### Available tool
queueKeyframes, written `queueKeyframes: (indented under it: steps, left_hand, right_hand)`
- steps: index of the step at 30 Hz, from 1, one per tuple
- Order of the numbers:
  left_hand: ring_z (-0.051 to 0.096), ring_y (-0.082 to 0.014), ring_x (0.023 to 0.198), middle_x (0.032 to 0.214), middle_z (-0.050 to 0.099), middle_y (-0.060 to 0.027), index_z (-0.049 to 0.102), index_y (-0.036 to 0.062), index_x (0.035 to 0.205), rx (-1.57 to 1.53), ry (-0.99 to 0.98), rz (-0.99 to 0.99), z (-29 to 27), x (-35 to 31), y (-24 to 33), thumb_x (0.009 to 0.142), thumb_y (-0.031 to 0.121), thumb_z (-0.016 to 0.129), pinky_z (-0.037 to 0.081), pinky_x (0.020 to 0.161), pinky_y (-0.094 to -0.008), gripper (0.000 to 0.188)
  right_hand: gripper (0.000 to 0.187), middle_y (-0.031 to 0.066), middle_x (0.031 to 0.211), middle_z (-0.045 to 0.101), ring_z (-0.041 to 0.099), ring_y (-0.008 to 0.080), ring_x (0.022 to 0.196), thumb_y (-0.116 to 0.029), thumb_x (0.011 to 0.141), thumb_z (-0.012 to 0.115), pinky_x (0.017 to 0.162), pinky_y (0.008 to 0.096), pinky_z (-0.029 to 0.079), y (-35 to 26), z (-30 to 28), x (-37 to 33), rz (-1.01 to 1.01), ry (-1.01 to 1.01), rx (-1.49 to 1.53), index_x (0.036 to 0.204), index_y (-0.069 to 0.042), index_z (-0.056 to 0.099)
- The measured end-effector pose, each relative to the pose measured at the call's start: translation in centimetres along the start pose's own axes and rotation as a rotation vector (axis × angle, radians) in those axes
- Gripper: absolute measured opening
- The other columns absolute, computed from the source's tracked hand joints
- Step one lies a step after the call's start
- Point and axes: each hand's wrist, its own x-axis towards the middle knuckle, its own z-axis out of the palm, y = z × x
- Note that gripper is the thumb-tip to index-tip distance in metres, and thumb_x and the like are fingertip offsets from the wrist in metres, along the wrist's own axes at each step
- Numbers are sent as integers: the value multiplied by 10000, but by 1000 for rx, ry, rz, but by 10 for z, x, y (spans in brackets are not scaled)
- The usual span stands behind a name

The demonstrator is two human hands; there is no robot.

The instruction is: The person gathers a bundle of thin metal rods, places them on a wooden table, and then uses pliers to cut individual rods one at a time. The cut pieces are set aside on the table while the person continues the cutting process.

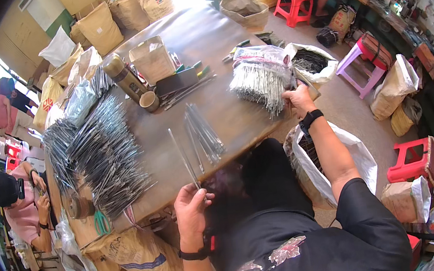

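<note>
My left hand (191,207) is closed round the lower end of a few thin metal rods (183,153), which point up over the table's near edge. My right hand (298,100) reaches to the table's right edge, fingers curled beside a bundle of pale thin rods (262,83) in a clear plastic bag (256,53). What those fingers grip, if anything, is hidden. Between my hands a small fan of loose grey rods (203,137) lies on the metal-topped table (182,36). A large heap of dark rods (104,153) covers the table's left side.
A thermos (124,76), a paper cup (149,101) and a cardboard box (152,60) stand mid-table. Green-handled scissors (102,223) lie at the left edge. An open white sack (339,147) stands under my right arm. A co-worker (20,202) sits at left; red stools (414,164) stand at right.
</note>
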Motion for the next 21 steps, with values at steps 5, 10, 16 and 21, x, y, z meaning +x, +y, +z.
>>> queueKeyframes:
  steps: [5, 10, 16, 21]
  left_hand:
    - [663, -201, 726, 874, 646, -77, 576, 11, 1037, -5, -19, -9, -5, -4, 2, 835, 25, 660, 516, 615, -251, 219]
    - [669, -198, 722, 867, 658, -79, 587, 18, 1036, -48, -30, -41, -9, -7, 2, 839, 23, 660, 524, 598, -241, 210]
    - [682, -191, 721, 861, 675, -83, 612, 24, 1026, -47, -81, -81, 6, -6, -3, 846, 26, 661, 533, 569, -218, 186]
    - [684, -188, 727, 847, 673, -81, 616, 19, 1025, -2, -115, -67, 11, -11, -2, 847, 38, 668, 543, 584, -230, 187]
  right_hand:
    - [135, 37, 622, 552, 542, 144, 496, -11, 758, 693, 444, 301, 477, -6, -11, -15, 76, 17, 90, 758, -18, 559]
    - [73, 73, 723, 588, 592, 178, 629, -60, 873, 617, 606, 347, 538, -13, -33, -29, 417, -248, 460, 842, -9, 576]
    - [114, 87, 767, 590, 601, 199, 672, -108, 921, 568, 661, 370, 532, -20, -26, -7, 496, -287, 705, 970, -5, 564]
    - [96, 82, 781, 598, 603, 195, 702, -84, 908, 588, 688, 358, 550, -16, -18, -6, 439, -382, 853, 950, 0, 567]
